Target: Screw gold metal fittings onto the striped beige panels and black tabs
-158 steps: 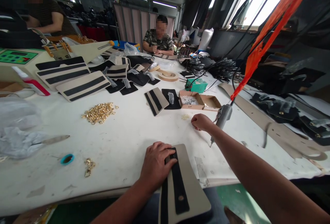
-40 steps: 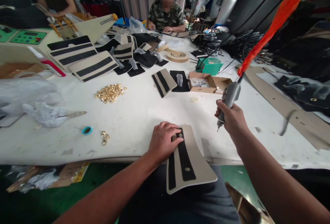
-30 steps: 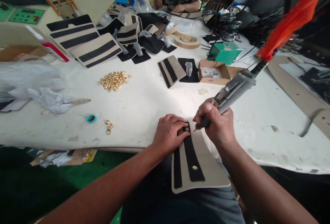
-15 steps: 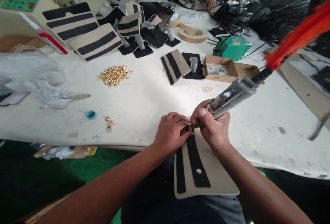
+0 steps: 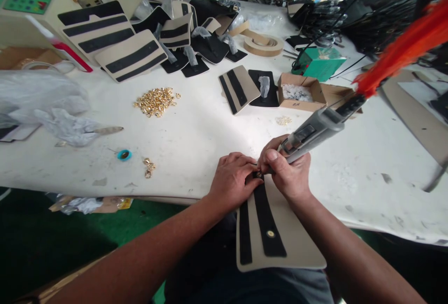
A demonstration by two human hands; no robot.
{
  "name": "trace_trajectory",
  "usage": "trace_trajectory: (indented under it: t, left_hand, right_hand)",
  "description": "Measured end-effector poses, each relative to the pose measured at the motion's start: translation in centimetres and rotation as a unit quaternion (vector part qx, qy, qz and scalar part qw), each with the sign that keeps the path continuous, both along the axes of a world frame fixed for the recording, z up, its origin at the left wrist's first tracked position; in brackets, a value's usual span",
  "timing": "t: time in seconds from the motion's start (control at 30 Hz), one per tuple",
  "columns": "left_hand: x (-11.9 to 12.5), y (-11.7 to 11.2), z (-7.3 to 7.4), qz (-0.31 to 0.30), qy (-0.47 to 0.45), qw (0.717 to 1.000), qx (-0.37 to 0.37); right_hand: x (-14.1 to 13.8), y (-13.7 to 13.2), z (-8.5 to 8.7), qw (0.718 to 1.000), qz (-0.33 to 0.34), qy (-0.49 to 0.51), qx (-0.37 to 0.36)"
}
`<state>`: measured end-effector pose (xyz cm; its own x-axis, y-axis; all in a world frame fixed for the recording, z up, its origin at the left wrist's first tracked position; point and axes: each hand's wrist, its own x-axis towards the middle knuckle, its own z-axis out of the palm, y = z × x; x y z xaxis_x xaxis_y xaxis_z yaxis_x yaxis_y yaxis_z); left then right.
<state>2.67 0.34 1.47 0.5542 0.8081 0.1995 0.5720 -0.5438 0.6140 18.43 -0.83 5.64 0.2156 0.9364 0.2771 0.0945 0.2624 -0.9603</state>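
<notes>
A beige panel with black strips point(image 5: 297, 243) lies partly over my lap, its far end on the table's edge. My left hand point(image 5: 235, 177) grips that far end, with thumb and fingers either side of a small metal fastener point(image 5: 259, 174). My right hand point(image 5: 289, 166) is closed around a grey electric screwdriver point(image 5: 315, 131), tilted with its tip down at the fastener. The tip itself is hidden by my fingers. An orange tassel-like bundle point(image 5: 402, 47) hangs at the tool's upper end. Another round brass fastener point(image 5: 270, 234) sits near the panel's close end.
Gold clasps lie in a pile point(image 5: 157, 102), with a few point(image 5: 149, 168) nearer me beside a blue ring-shaped piece point(image 5: 124, 155). More panels point(image 5: 131, 57) stand at the back left. A cardboard box point(image 5: 303, 103) and a green device point(image 5: 320, 64) are behind the screwdriver. A co-worker is across the table.
The screwdriver has tilted slightly, while both hands stay at the panel's far end. Across the table the co-worker has shifted, and the hand there has moved up and to the right.
</notes>
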Motion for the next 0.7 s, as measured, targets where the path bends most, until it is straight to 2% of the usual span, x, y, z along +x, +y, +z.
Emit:
trace_trajectory:
  t: [0.33, 0.57, 0.7]
  left_hand:
    - [0.02, -0.03, -0.34, 0.003, -0.003, 1.0, -0.001]
    - [0.02, -0.02, -0.32, -0.001, -0.001, 1.0, 0.009]
    - [0.02, -0.01, -0.32, 0.002, 0.003, 1.0, 0.01]
  right_hand:
    - [0.33, -0.24, -0.52, 0.998, 0.049, -0.007, 0.026]
    - [0.77, 0.13, -0.56, 0.998, 0.054, -0.019, 0.006]
    - [0.85, 0.21, -0.66, 0.997, 0.081, -0.015, 0.004]
